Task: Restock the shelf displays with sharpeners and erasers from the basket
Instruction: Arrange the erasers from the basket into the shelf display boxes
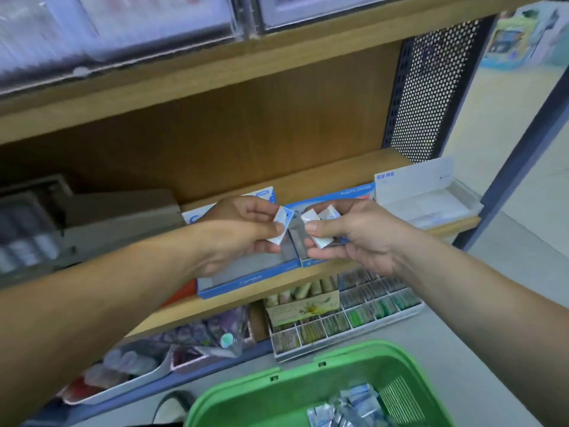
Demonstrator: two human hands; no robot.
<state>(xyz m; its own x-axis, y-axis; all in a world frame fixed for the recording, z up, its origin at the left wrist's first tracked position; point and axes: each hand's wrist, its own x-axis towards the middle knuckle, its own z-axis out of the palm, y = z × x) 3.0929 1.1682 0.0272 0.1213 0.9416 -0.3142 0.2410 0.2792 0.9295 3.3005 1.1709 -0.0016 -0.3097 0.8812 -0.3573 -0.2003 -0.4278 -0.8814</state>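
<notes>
My left hand pinches one white eraser with a blue-printed sleeve between thumb and fingers. My right hand holds a few small white wrapped erasers in its curled fingers. Both hands hover close together over two blue display boxes on the wooden shelf. The left box shows a bare grey floor. A green basket sits below, with several wrapped erasers lying in it.
A white display box stands at the shelf's right end. Grey cartons sit on the left. Below are a divided tray of small items and trays of packets. A perforated metal panel closes the shelf's right side.
</notes>
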